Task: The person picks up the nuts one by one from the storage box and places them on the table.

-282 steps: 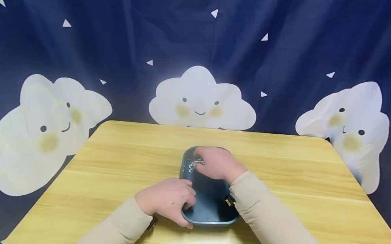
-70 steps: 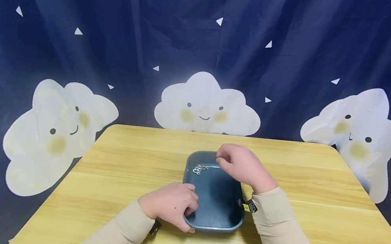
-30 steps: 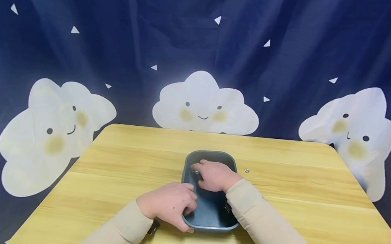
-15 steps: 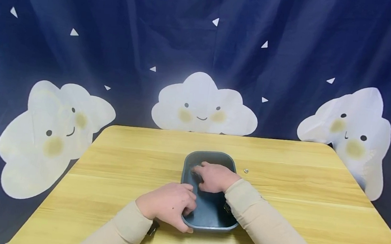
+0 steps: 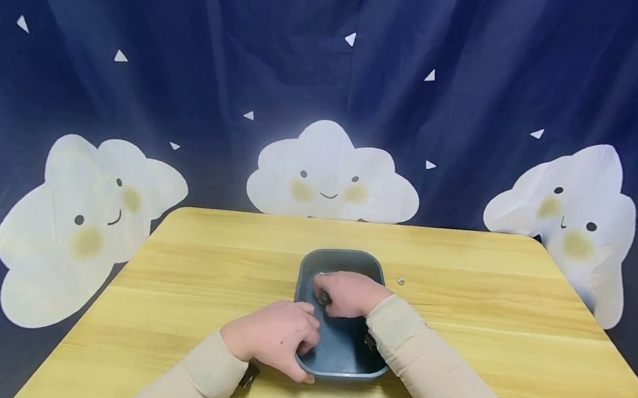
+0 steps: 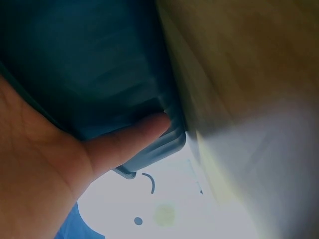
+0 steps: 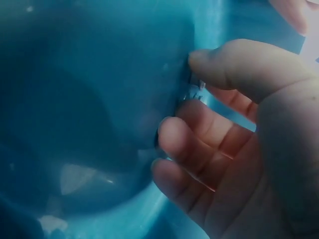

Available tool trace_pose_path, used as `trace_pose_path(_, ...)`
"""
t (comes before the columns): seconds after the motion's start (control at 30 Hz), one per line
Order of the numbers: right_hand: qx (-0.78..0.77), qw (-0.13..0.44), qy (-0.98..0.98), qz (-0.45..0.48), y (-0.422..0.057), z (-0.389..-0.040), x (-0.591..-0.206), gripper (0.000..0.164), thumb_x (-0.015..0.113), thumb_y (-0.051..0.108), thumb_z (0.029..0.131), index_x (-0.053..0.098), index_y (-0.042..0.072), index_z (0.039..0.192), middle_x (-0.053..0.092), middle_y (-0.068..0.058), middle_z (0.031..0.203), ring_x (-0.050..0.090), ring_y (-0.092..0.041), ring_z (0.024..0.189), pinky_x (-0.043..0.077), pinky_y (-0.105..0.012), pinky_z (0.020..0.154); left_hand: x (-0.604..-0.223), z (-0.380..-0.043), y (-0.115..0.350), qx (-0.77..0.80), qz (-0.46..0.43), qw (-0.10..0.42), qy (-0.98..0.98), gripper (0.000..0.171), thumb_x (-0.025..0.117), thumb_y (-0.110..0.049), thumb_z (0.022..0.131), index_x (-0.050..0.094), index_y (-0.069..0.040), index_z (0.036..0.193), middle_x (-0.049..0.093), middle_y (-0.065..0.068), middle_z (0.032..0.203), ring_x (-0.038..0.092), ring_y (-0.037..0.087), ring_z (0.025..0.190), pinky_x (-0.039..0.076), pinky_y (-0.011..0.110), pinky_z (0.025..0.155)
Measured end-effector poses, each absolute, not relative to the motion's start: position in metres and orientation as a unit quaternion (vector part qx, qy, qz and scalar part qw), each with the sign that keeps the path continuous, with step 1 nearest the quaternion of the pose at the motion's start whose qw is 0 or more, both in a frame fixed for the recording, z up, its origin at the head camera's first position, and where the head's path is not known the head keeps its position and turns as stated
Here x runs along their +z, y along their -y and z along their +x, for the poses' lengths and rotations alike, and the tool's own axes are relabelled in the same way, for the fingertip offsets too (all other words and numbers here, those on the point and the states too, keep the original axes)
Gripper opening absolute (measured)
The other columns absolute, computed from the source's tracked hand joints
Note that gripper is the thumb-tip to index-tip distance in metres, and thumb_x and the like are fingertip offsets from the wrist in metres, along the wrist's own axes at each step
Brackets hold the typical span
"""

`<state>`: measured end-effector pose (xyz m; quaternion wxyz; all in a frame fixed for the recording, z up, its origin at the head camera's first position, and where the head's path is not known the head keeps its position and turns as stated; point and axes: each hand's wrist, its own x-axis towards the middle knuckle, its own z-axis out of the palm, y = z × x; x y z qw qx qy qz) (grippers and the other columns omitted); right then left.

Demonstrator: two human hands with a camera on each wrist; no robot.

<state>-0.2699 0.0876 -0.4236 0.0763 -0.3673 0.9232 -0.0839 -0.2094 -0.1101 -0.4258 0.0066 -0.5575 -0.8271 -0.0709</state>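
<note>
Here, the left hand [image 5: 275, 335] holds the box [image 5: 340, 357] by one side on the bench [image 5: 201, 261]. The right hand [image 5: 348, 295] is inside, by shiny bits [image 7: 195, 92]; I cannot tell if it pinches any. A loose bit [image 5: 400, 281] lies outside, nearby.

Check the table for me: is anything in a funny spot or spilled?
One small shiny piece sits alone on the wooden table, right of the blue tray. That looks a bit odd because other shiny bits are inside the tray, but maybe somebody put it there. I can't see any spill.
</note>
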Motion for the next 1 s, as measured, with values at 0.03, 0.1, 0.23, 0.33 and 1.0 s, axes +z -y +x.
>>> trace_pose_path(0.03,-0.083,0.076,-0.923,-0.367,-0.0878,-0.2702,-0.4232,0.016,0.073,0.014,0.084,0.062,0.022,0.093,0.055,0.011,0.079,0.053,-0.011,0.072,0.048,-0.029,0.068,-0.4254,-0.2097,0.11,-0.072,-0.558,0.008,0.827,0.047,0.079,-0.06,0.07,0.045,-0.029,0.058,0.039,-0.02,0.066,0.037,0.003,0.072,0.029,0.014,0.057)
trace_pose_path(0.1,-0.079,0.078,-0.924,-0.366,-0.0883,-0.2705,-0.4219,0.015,0.072,0.014,0.084,0.061,0.022,0.091,0.054,0.011,0.077,0.053,-0.011,0.071,0.047,-0.029,0.066,-0.4246,-0.2101,0.1099,-0.072,-0.558,0.011,0.826,0.047,0.079,-0.06,0.07,0.045,-0.029,0.058,0.038,-0.02,0.066,0.037,0.003,0.072,0.029,0.014,0.058)
trace_pose_path(0.23,-0.074,0.086,-0.925,-0.362,-0.0888,-0.2697,-0.4198,0.013,0.072,0.015,0.084,0.062,0.022,0.088,0.055,0.011,0.075,0.053,-0.012,0.068,0.046,-0.029,0.065,-0.4239,-0.2099,0.1099,-0.072,-0.557,0.01,0.827,0.048,0.079,-0.06,0.069,0.045,-0.029,0.058,0.038,-0.02,0.066,0.036,0.003,0.072,0.029,0.014,0.057)
trace_pose_path(0.33,-0.075,0.092,-0.925,-0.36,-0.0887,-0.2688,-0.4198,0.013,0.072,0.015,0.083,0.06,0.022,0.084,0.055,0.01,0.072,0.053,-0.012,0.066,0.046,-0.029,0.063,-0.4242,-0.2095,0.1102,-0.071,-0.556,0.009,0.828,0.048,0.079,-0.061,0.069,0.045,-0.029,0.058,0.038,-0.021,0.066,0.037,0.002,0.072,0.029,0.013,0.056)
trace_pose_path(1.0,-0.066,0.101,-0.927,-0.354,-0.089,-0.2664,-0.422,0.011,0.07,0.019,0.078,0.06,0.023,0.076,0.055,0.01,0.066,0.052,-0.011,0.06,0.045,-0.03,0.057,-0.4287,-0.2084,0.1102,-0.08,-0.555,0.01,0.828,0.048,0.08,-0.061,0.069,0.045,-0.029,0.057,0.038,-0.021,0.066,0.037,0.001,0.072,0.029,0.012,0.056)
